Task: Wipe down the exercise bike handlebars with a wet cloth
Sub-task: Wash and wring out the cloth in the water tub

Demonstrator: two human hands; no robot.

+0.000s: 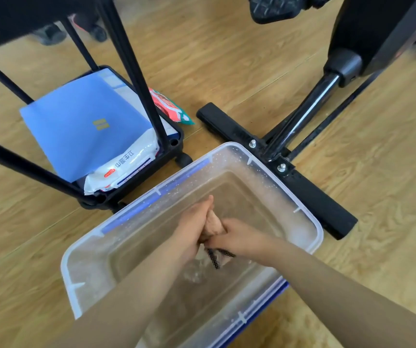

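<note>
- I see my left hand [194, 223] and right hand [237, 237] together above a clear plastic tub [310, 217] holding water, both fists clamped on the wet cloth [213, 226].
- The cloth is bunched between my palms; a dark-striped end hangs below them over the water.
- The exercise bike's black base bar [302, 184] lies on the wood floor just behind the tub.
- A black cart [174, 146] with a blue folder [83, 126] stands to the left.

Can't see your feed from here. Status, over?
Left hand and right hand both clamped on cloth, wringing over water tub. Bike base beside tub; handlebars out of view. Nothing in the way.
</note>
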